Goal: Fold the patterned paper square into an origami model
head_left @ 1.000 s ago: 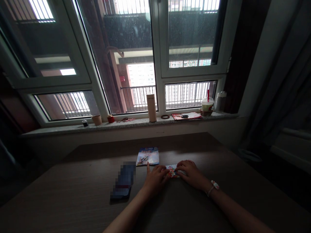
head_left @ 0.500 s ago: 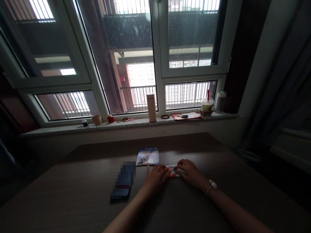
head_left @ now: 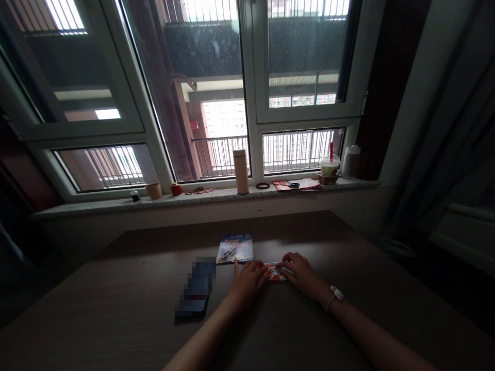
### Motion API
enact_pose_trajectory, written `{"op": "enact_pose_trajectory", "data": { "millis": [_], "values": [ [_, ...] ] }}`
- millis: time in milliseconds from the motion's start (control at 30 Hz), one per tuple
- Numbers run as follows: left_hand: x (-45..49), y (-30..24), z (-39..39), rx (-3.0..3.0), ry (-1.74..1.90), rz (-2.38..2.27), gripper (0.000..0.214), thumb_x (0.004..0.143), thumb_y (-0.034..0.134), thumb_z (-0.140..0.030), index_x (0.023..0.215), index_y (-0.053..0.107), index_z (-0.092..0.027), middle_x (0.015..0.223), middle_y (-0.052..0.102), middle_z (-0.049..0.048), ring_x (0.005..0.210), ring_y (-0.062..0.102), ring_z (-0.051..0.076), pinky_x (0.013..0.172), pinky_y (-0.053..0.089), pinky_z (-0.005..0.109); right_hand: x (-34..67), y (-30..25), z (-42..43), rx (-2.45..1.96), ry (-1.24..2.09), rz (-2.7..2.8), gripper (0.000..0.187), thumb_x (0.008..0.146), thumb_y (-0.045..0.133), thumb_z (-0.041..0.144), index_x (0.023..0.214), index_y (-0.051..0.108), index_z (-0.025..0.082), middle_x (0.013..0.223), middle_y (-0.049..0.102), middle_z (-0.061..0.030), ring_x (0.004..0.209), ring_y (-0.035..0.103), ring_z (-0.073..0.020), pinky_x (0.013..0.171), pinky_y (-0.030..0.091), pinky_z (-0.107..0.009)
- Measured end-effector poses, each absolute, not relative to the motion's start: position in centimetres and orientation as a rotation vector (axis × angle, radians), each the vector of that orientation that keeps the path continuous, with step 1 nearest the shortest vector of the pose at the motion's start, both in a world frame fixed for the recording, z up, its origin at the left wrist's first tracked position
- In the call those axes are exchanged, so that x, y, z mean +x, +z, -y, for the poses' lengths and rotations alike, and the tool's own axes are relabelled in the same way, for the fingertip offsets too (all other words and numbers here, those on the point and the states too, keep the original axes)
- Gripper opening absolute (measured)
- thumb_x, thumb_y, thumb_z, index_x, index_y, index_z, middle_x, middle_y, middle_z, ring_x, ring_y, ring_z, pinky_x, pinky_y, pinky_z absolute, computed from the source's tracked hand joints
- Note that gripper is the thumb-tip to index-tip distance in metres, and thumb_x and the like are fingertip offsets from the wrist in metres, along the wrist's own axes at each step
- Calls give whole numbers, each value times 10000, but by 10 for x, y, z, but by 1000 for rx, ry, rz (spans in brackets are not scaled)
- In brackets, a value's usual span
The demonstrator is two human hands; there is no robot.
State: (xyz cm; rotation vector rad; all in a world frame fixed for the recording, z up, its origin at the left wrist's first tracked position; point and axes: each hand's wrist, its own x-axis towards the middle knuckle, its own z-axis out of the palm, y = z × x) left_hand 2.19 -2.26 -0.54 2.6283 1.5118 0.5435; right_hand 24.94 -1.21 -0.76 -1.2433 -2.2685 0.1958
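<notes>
A small piece of brightly printed paper, red, white and multicoloured, lies flat on the dark wooden table. My left hand presses its left end with the fingers, the thumb side close to the print. On its right end are the bent fingers of my right hand, whose wrist wears a bracelet. The fingers cover both ends of the paper. Just beyond my left hand is a blue picture booklet, near the tip of one raised finger.
Left of my left arm lies a dark, pixelated object. On the windowsill stand a beige bottle, a paper cup, a drink with a red straw, and scissors on red-edged papers.
Both hands stay at the two ends of the printed paper. The right hand and wrist have shifted very slightly; everything else is where it was.
</notes>
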Motion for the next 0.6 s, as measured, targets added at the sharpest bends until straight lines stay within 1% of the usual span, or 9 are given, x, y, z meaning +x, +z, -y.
{"op": "enact_pose_trajectory", "data": {
  "millis": [133, 300, 500, 600],
  "values": [
    [23, -4, 22, 2633, 531, -1523, 309, 997, 401, -387, 1249, 575, -349, 1280, 584, 16, 1203, 514, 236, 1125, 49, 668, 249, -8, 12, -1239, 195, 2255, 286, 955, 466, 374, 1139, 668, 289, 1066, 605, -58, 1027, 543, -216, 990, 394, -411],
    [23, -5, 21, 2655, 537, -1519, 301, 993, 413, -383, 1241, 581, -352, 1262, 586, 7, 1194, 513, 226, 1147, 54, 627, 249, -9, 12, -1241, 205, 2253, 291, 953, 469, 374, 1162, 658, 302, 1077, 606, -57, 1036, 540, -217, 997, 388, -418],
    [22, -6, 21, 2622, 547, -1514, 304, 998, 397, -399, 1247, 568, -367, 1269, 581, 9, 1198, 504, 240, 1110, 31, 695, 249, -10, 11, -1247, 204, 2260, 298, 959, 453, 387, 1168, 653, 312, 1082, 609, -56, 1039, 539, -220, 1009, 373, -434],
    [22, -7, 21, 2624, 552, -1506, 309, 1000, 391, -407, 1250, 566, -361, 1277, 581, 16, 1198, 500, 237, 1104, 16, 699, 248, -9, 13, -1266, 197, 2257, 294, 961, 447, 393, 1147, 659, 310, 1089, 608, -52, 1037, 541, -217, 1012, 369, -436]
  ]
}}
